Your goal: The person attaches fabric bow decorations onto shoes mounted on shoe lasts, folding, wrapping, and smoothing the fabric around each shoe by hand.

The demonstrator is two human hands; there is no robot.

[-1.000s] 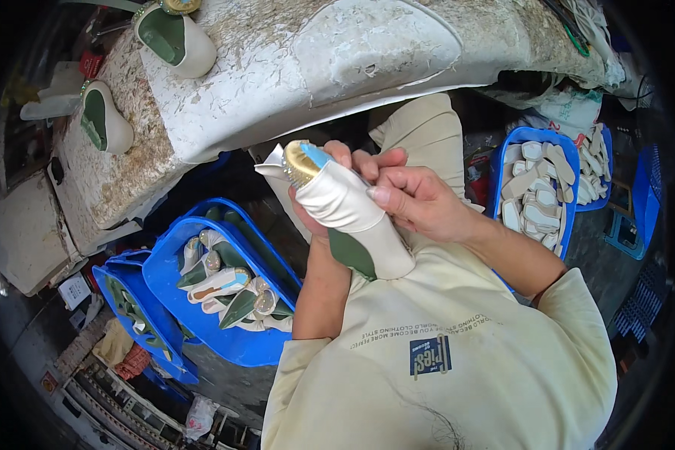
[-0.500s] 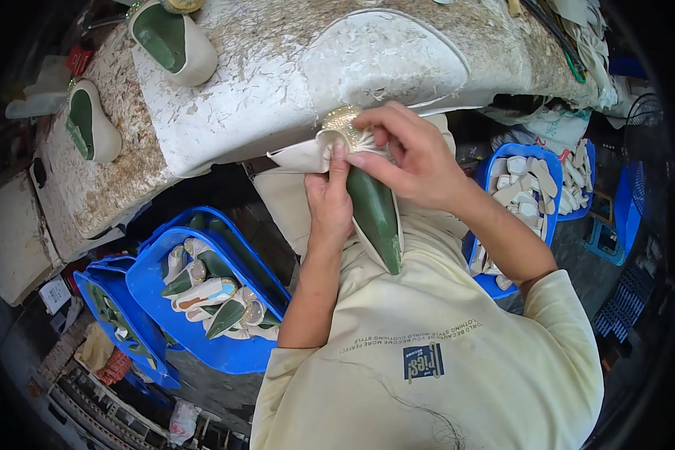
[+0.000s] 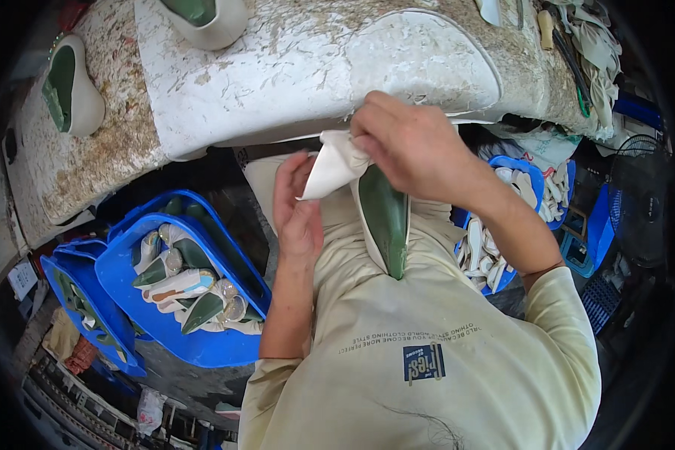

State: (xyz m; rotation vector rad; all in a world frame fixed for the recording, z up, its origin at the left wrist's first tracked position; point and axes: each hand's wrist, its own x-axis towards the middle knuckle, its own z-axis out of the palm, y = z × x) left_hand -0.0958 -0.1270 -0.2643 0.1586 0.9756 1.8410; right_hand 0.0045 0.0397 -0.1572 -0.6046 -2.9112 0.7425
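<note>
A green shoe last point(image 3: 385, 221), with a cream leather upper along its sides, rests against my lap, its pointed end toward me. At its far end a loose white leather flap point(image 3: 333, 166) stands folded out to the left. My right hand point(image 3: 420, 146) is closed on the gathered leather at the base of that flap, its fingers pinched together. My left hand point(image 3: 298, 210) is just left of the flap, thumb and fingers apart around its edge; whether they touch it is hard to see. The sparkly ornament is hidden now.
Ahead is a worn, glue-crusted workbench point(image 3: 277, 82) with a cream shoe on a last point(image 3: 73, 86) at its left. A blue bin point(image 3: 139, 315) of shoes on lasts stands left, another blue bin point(image 3: 536, 184) of pale shoe parts right. A fan point(image 3: 637, 202) is far right.
My left hand has let go of the upper and moved left, fingers spreading. The white flap has been raised and turned, covering the sparkly ornament. My right hand has shifted slightly and closed on the leather.
</note>
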